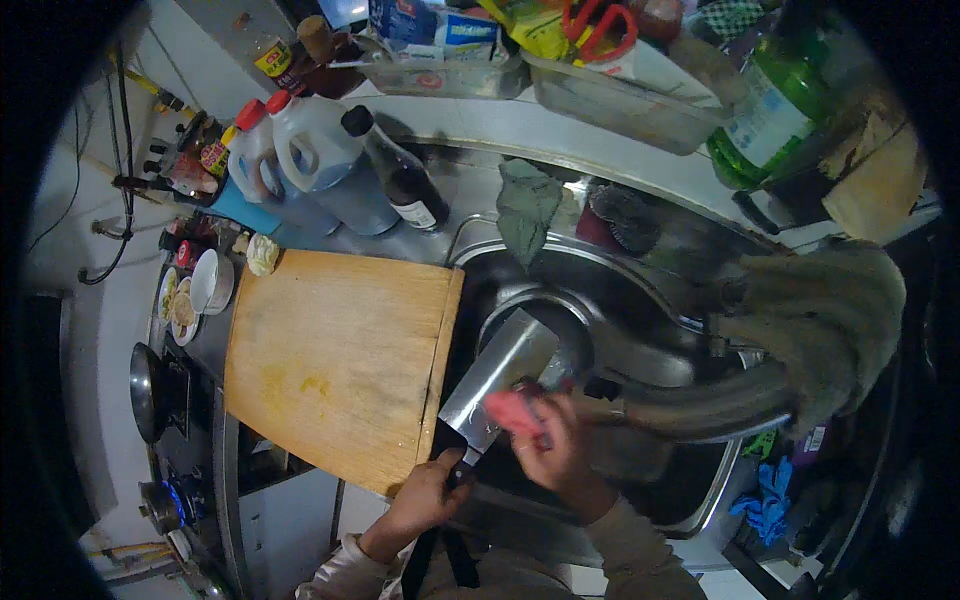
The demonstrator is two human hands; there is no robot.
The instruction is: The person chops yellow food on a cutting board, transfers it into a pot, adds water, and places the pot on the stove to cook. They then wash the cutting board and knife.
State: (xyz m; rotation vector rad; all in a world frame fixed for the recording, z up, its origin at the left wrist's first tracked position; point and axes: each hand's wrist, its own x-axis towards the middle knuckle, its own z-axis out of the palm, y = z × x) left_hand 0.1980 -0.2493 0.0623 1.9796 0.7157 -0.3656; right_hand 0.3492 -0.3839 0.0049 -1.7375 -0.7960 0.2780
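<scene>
My left hand (420, 491) grips the dark handle of a cleaver (499, 371) over the sink. The broad steel blade looks wet and points away from me, up and to the right. In my right hand (551, 454) is a red-pink scrubbing pad or cloth (514, 412), blurred, at the near right side of the blade. Whether it touches the steel is hard to tell. Beneath both hands lies the stainless steel sink (705, 499), its drain area partly hidden by the cleaver. A wooden cutting board (337, 337) with yellow stains sits left of the blade.
A thick metal spout (697, 401) reaches across the sink, below a draped towel (817, 322). A green cloth (529, 206) hangs over the far rim. Jugs (315, 150) and a dark sauce bottle (397, 169) stand behind the board. On the left, a pot (161, 506) sits over a blue flame.
</scene>
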